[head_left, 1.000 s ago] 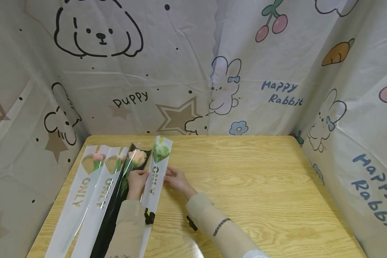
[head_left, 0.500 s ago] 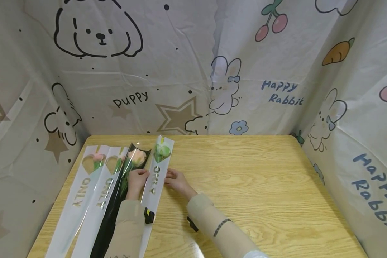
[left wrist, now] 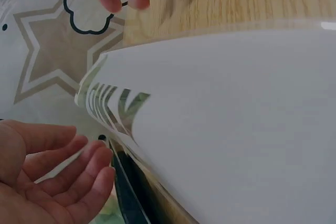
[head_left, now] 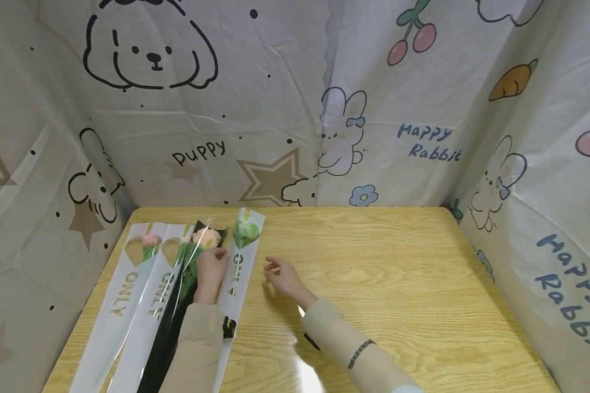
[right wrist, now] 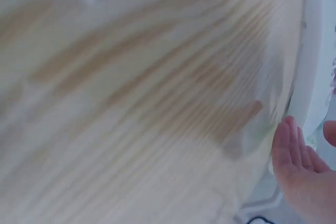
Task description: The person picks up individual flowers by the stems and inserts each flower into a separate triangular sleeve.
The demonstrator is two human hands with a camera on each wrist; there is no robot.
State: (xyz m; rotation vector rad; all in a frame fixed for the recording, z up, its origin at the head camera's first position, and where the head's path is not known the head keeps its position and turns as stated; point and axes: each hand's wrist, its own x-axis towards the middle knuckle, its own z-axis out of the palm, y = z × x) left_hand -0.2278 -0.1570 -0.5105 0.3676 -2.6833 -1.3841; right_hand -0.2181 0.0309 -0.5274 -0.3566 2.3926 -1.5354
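In the head view, a white flower sleeve (head_left: pixel 241 267) marked ONLY, with green showing through its heart window, lies between my hands. My left hand (head_left: pixel 211 275) is at its left side, over a black-wrapped pink flower (head_left: pixel 206 238). Seen from the left wrist, the left hand's fingers (left wrist: pixel 63 182) are loosely bent beside the sleeve and grip nothing. My right hand (head_left: pixel 287 278) hovers to the right of the sleeve, a small gap apart, with relaxed fingers. The right wrist view shows the right hand (right wrist: pixel 302 166) near the sleeve's edge, holding nothing.
Two more white ONLY sleeves with pink flowers, one far left (head_left: pixel 128 278) and one beside it (head_left: pixel 164 284), lie on the wooden table (head_left: pixel 373 284). A printed cloth (head_left: pixel 275 109) hangs behind the table and along both sides.
My right hand has moved off the white sleeve to the right. The left hand has drawn slightly up and loosened from the sleeve's left edge. The sleeve stays about where it was.
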